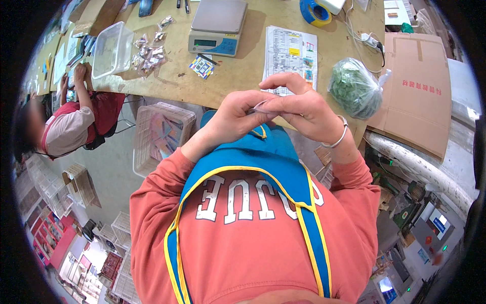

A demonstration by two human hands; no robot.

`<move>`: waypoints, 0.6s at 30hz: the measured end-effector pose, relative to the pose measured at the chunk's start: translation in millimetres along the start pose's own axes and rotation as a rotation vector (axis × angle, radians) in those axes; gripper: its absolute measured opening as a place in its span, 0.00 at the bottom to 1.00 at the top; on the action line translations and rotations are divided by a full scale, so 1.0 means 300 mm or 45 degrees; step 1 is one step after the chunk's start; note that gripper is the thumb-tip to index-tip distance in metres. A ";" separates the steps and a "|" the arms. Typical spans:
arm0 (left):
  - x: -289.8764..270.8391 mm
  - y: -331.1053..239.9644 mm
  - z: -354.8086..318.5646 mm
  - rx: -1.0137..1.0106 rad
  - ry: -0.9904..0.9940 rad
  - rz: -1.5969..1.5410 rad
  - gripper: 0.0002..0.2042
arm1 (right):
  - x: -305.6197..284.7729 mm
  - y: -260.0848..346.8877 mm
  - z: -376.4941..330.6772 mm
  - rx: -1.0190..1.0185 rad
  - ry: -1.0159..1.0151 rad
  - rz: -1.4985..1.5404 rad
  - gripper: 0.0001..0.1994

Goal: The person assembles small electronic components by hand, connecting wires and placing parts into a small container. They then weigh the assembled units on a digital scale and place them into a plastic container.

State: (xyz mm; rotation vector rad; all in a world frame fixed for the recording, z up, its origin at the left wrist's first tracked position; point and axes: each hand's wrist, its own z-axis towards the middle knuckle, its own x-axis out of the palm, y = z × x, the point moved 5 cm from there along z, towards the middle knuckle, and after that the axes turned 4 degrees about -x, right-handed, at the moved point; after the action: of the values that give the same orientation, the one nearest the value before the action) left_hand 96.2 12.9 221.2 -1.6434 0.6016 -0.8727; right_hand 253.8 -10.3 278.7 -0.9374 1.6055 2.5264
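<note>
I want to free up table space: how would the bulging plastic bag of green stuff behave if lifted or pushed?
The clear bag will probably sag, since its film looks thin and wrinkled. Its gathered neck likely gives a handhold. Its rounded sides may let it rock if pushed.

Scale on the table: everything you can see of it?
The scale has a broad grey pan, smooth like metal or plastic, over a pale body. Its front shows a dark display and blue panel; whether it's on is unclear. It stands upright on the table, a colourful card by its front.
</note>
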 end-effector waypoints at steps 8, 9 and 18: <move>-0.007 0.010 -0.002 0.068 -0.008 -0.073 0.11 | -0.043 0.022 0.017 -0.045 -0.033 0.036 0.17; -0.005 0.004 0.002 0.116 -0.057 -0.051 0.11 | -0.048 0.014 0.010 0.026 -0.139 0.100 0.17; -0.029 0.009 0.016 0.181 -0.195 -0.042 0.10 | 0.004 -0.021 -0.039 0.179 -0.576 -0.107 0.09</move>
State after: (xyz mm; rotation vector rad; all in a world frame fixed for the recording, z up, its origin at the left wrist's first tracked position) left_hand 95.2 21.6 216.0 -1.5775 0.3985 -0.7873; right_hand 260.6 -17.4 269.4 -0.3717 1.5340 2.3093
